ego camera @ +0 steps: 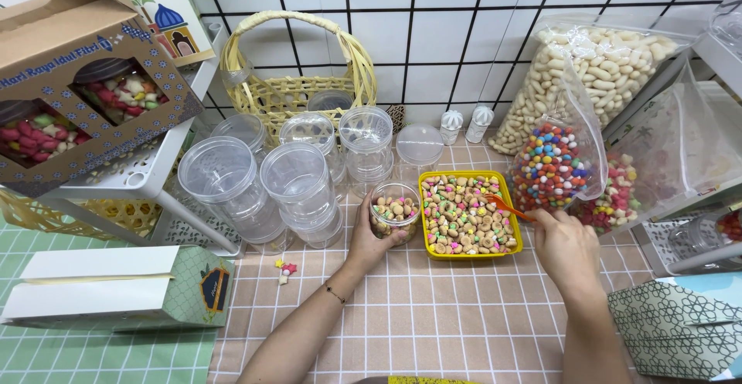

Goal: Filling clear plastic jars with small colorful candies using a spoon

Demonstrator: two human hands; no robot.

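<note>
From the head view, my left hand (369, 238) is wrapped around a small clear jar (395, 211), partly filled with iced biscuits, just left of the yellow tray (469, 177); my right hand (566, 249) is clenched on an orange scoop (506, 206) reaching into that tray; I judge biscuits could spill, the jar's mouth being narrow; stacked empty jars (297, 179) crowd the left, a bag of coloured sweets (553, 163) leans close at right; stray bits (285, 270) lie on the cloth.

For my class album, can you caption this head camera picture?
Left hand holds a small clear jar of iced biscuits while right hand dips an orange scoop into the yellow tray.
</note>
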